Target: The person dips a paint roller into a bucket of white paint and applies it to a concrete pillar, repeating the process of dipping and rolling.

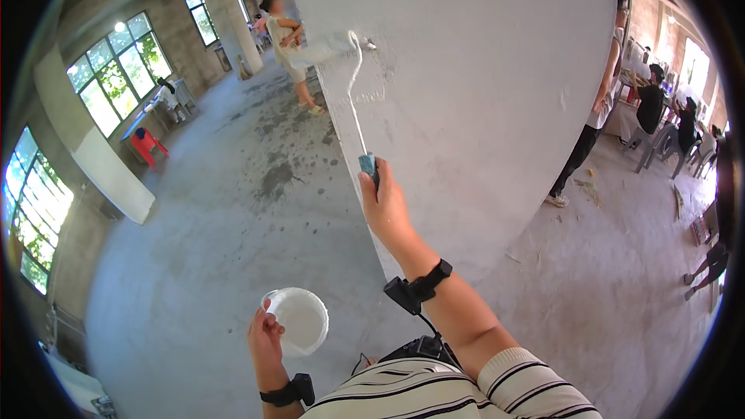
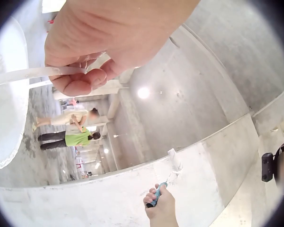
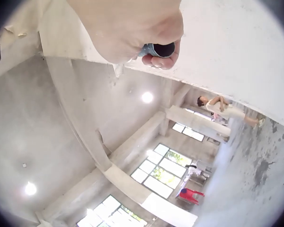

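In the head view my right hand [image 1: 386,203] grips the blue handle [image 1: 369,164] of a paint roller, fingers wrapped round it. Its white-coated wire frame leads up to the wall's left edge, and the pale roller sleeve [image 2: 174,160] lies along the wall [image 1: 481,109] in the left wrist view. Low on the left, my left hand [image 1: 266,337] holds up a white bucket [image 1: 323,324] with white paint inside. The bucket's thin white handle [image 2: 38,74] passes into the curled fingers, as the left wrist view shows. From the right wrist, the dark handle end [image 3: 164,50] pokes out of my grip.
A person in light clothes [image 1: 284,35] stands just past the wall's left edge. Another person [image 1: 597,109] is by its right edge. Dark splashes mark the concrete floor [image 1: 194,248]. A red chair [image 1: 147,146] stands by the windows; several people sit at the far right.
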Tool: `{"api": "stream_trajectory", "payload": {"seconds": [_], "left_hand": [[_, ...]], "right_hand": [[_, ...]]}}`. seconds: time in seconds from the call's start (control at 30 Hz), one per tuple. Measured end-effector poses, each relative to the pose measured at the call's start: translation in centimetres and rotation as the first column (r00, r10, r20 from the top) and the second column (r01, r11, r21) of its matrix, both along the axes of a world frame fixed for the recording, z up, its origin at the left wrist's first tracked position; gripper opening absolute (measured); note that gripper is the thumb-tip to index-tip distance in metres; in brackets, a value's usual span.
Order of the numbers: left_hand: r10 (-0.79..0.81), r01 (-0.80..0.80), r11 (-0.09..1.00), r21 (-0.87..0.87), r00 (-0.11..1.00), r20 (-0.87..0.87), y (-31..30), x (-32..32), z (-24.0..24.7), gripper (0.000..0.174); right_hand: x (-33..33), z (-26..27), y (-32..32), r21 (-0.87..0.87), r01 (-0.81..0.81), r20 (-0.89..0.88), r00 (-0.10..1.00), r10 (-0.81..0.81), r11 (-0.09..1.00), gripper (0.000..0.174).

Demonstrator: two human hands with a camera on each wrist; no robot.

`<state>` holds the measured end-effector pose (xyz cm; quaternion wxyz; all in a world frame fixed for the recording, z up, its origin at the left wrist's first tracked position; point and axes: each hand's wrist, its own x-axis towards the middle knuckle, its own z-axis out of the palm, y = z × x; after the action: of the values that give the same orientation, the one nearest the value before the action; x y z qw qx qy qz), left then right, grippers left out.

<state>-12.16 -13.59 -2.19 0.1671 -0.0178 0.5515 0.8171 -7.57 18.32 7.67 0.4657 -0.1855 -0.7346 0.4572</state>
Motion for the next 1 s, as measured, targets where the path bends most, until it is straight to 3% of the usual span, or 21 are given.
{"api": "stream_trajectory", "payload": {"seconds": [0.2,0.27,0.4,0.57,0.67,0.87,1.0], "left_hand": [[0.032,-0.030,0.999,-0.030,0.999,0.043,-0.5,-0.2,-0.6,0.031],[0.037,-0.036,0.999,-0.018,0.998,0.041,-0.8,-0.2,-0.6,0.032],[0.032,-0.031,0.999,-0.030,0.998,0.056,-0.5,-0.3,-0.6,0.031],[0.019,-0.017,0.999,-0.030,0.999,0.049,-0.3,-0.8,-0.3,0.032],[0.025,-0.023,0.999,-0.043,0.999,0.040,-0.4,-0.8,-0.3,0.033],[0.045,-0.043,0.999,-0.032,0.997,0.057,-0.8,-0.6,-0.6,0.032],[0.044,-0.043,0.999,-0.027,0.997,0.058,-0.9,-0.8,-0.6,0.031]], "right_hand": [[2.9,-9.7,0.3,-0.051,0.010,0.072,0.997,-0.006,0.999,0.030],[4.3,-12.4,0.0,-0.089,0.042,0.175,0.984,-0.026,0.995,0.031],[5.9,-11.7,-0.5,-0.171,0.022,0.234,0.972,0.019,0.985,0.031],[3.6,-4.7,0.1,-0.046,0.030,0.113,0.993,-0.024,0.999,0.029],[2.3,-3.7,0.5,-0.006,0.032,0.158,0.987,-0.031,0.999,0.033],[4.2,-11.5,0.5,-0.002,0.064,0.244,0.968,-0.062,0.998,0.033],[5.0,-12.1,0.0,-0.038,0.061,0.301,0.953,-0.047,0.997,0.033]]}}
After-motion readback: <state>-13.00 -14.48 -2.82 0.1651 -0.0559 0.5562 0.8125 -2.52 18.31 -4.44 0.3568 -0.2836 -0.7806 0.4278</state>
